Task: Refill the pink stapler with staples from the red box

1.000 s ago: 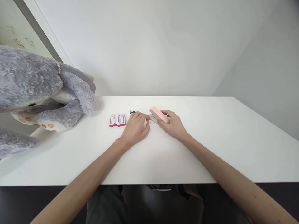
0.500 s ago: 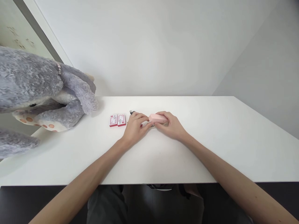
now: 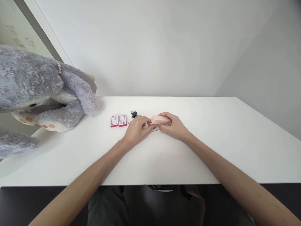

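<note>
A small pink stapler [image 3: 160, 119] lies flat near the middle of the white table [image 3: 211, 150]. My right hand [image 3: 174, 127] is wrapped round it from the right, fingers curled over its top. My left hand [image 3: 136, 130] sits just to its left, fingers curled, the fingertips touching the stapler's left end. Two small red-and-white staple boxes [image 3: 118, 121] lie side by side left of my left hand. A small black object [image 3: 134, 114] rests just beyond my left fingers.
A large grey plush toy [image 3: 42, 97] with pink paw pads fills the table's far left corner. White walls close off the back and right. The table's front edge runs above my lap.
The stapler's pink top, raised at an angle a second ago, has come down flat under my right hand. My left hand has slid right until it touches the stapler's end.
</note>
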Available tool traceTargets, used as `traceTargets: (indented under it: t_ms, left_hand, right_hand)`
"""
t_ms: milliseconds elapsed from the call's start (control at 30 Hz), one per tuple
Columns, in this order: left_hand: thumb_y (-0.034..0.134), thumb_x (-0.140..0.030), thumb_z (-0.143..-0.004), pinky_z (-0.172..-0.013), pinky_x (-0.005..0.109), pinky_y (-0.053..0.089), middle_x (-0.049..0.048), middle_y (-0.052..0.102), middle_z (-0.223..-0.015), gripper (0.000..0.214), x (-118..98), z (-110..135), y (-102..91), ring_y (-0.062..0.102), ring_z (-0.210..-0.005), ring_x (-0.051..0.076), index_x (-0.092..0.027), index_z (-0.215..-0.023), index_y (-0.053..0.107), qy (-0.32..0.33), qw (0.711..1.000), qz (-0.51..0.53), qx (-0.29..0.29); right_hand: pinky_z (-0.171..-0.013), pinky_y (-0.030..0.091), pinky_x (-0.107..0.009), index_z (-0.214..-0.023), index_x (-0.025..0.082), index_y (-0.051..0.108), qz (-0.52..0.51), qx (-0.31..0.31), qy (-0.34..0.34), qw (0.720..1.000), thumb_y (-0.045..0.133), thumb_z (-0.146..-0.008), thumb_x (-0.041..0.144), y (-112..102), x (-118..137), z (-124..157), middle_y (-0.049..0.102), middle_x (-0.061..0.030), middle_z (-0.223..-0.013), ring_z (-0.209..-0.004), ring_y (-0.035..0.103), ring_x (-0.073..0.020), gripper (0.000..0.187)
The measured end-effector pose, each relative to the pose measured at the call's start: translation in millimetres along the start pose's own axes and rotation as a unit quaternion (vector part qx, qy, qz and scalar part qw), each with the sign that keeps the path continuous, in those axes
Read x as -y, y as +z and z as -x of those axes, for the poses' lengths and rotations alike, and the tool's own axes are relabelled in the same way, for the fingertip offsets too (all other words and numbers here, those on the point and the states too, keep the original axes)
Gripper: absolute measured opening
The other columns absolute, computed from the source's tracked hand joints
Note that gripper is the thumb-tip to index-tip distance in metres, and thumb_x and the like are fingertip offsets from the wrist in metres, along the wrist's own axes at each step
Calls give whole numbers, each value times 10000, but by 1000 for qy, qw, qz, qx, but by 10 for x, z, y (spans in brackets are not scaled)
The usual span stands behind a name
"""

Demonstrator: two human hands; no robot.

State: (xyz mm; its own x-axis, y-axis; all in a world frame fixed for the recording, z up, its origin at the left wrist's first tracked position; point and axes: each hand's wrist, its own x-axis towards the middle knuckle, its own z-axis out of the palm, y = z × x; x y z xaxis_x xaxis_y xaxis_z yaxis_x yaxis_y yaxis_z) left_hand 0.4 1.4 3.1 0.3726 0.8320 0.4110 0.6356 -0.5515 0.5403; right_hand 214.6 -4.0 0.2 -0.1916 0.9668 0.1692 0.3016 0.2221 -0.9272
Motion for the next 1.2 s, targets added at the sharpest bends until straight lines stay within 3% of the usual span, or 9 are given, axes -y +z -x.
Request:
traceTargets:
  t_ms: [533, 1200]
  left_hand:
    - [667, -392, -926, -591, 293, 304, -39, 480, -623, 388, -82, 20, -23, 465, -621, 133, -207, -663, 449, -17, 999, 15, 31]
    - [663, -405, -930, -581, 279, 287, -49, 463, -605, 337, -36, 20, 6, 445, -605, 124, -203, -698, 525, -16, 998, 21, 58]
  right_hand:
    - [-739, 497, -351, -1044, 289, 706, -26, 21, 27, 999, 673, -720, 208, -40, -12, -31, 712, -4, -1030, -880, 634, -230, 336]
    - [-756, 504, -318, -1056, 288, 722, -75, 36, 35, 996, 699, -729, 214, -61, -32, -40, 701, 16, -1030, -874, 630, -195, 336]
